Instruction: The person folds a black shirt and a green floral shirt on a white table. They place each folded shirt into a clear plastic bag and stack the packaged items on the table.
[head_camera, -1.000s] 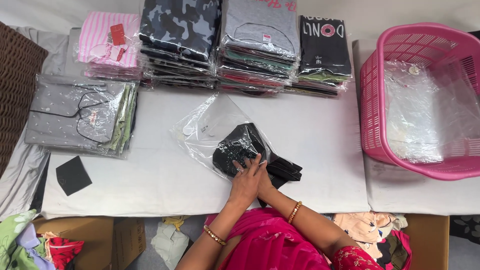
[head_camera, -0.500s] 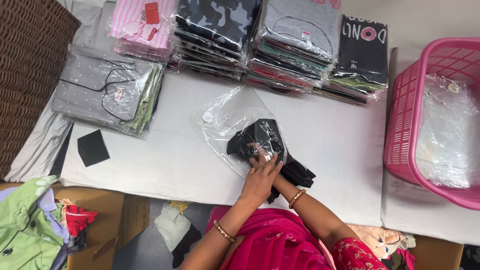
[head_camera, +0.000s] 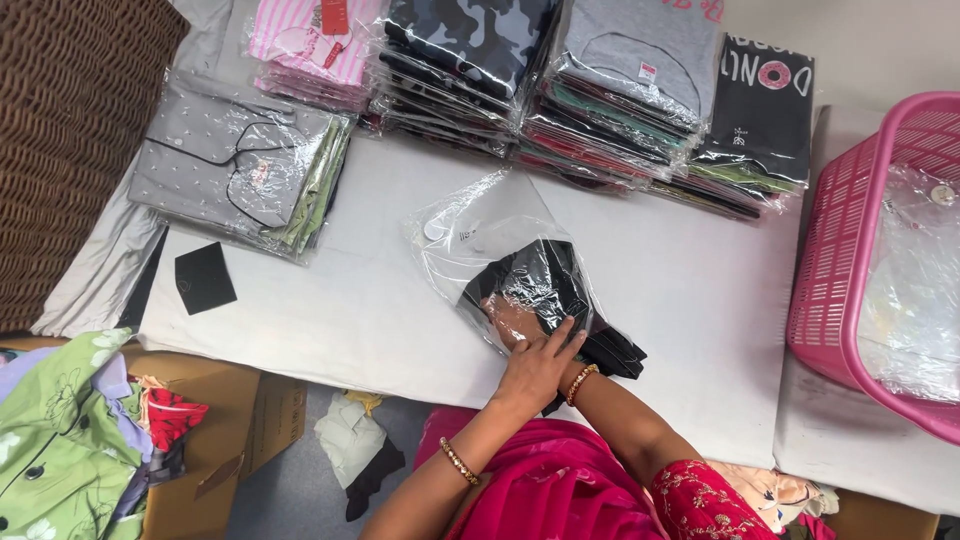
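Black garment (head_camera: 545, 285) about halfway inside clear plastic bag (head_camera: 480, 235), mid-table (head_camera: 330, 330). Left hand (head_camera: 535, 365) flat, fingers spread on garment; right hand (head_camera: 505, 318) inside bag, grip unclear. Garment's near end not yet bagged.

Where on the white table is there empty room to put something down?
Bare white table lies between the grey packet stack and the clear bag, past the small black piece. More lies between the bag and the pink basket. The back edge is crowded with packed shirt stacks.
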